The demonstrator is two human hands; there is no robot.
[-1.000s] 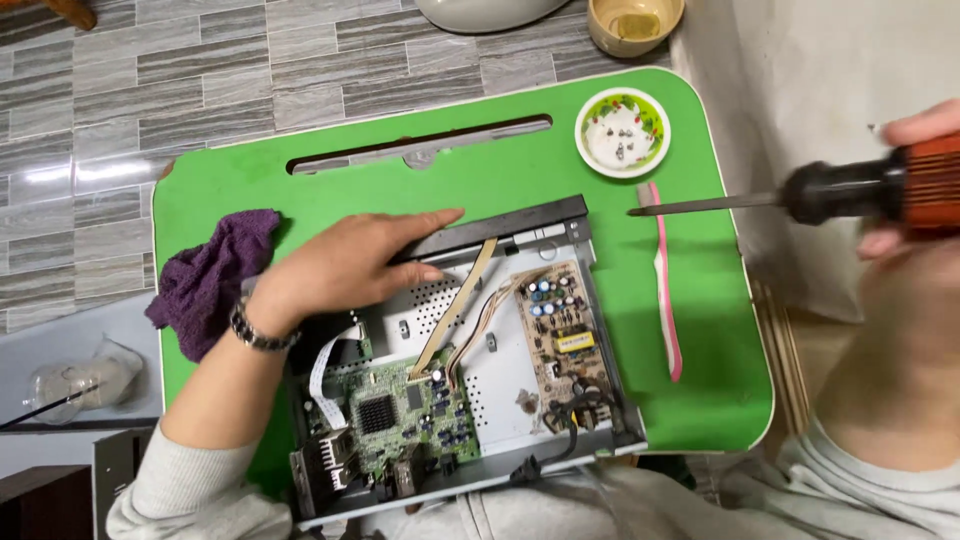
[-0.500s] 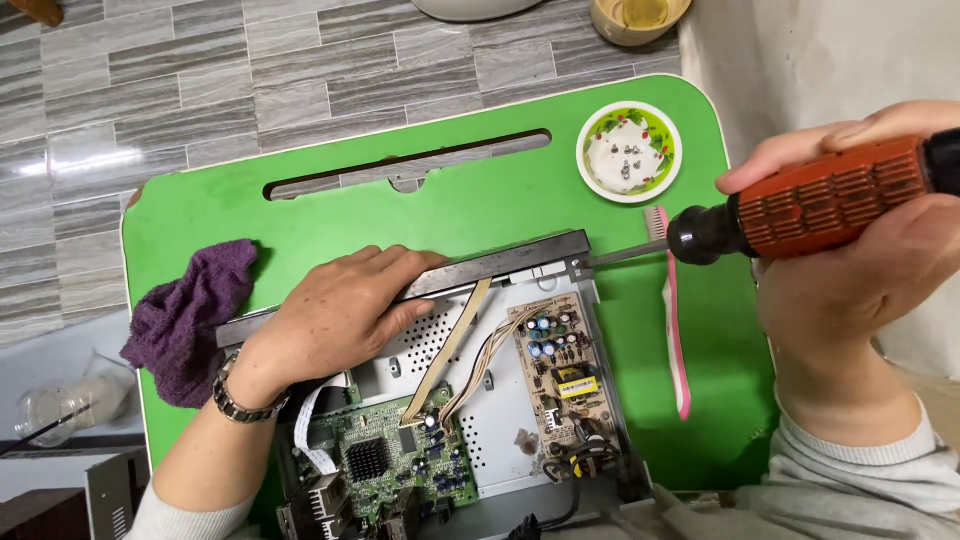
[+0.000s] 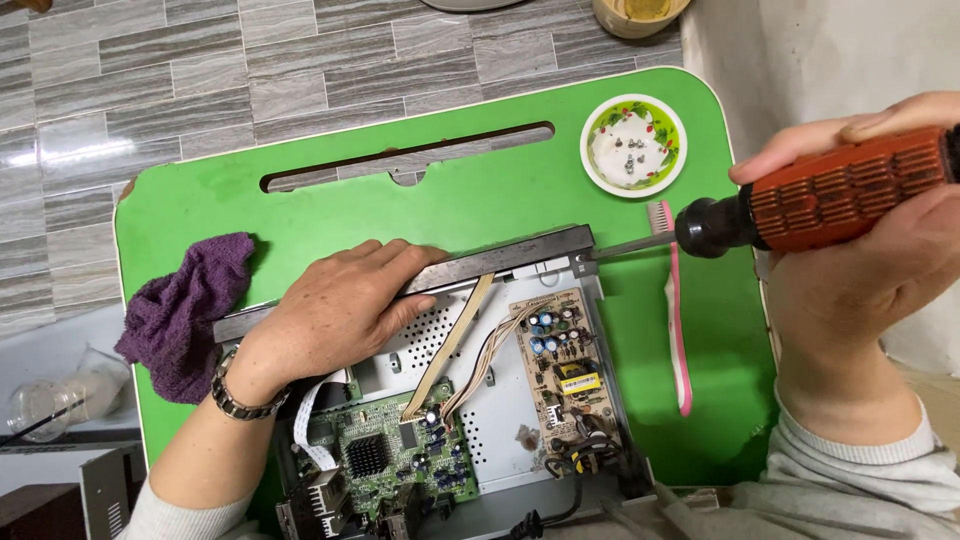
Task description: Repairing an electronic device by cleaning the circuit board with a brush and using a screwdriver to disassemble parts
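Two hands: left hand flat, open on chassis; right hand fisted around screwdriver, tip at corner

Green, purple and orange over grey stone stripes

The worktop is bright green on a floor of grey streaked tiles. The cloth is deep purple, the screwdriver ribbed orange-red with a black collar, the toothbrush pink, the dish white with a green rim and red dots. One circuit board is green, the other board tan.

A purple cloth, a pink toothbrush and a small dish of screws lie on the green tray.
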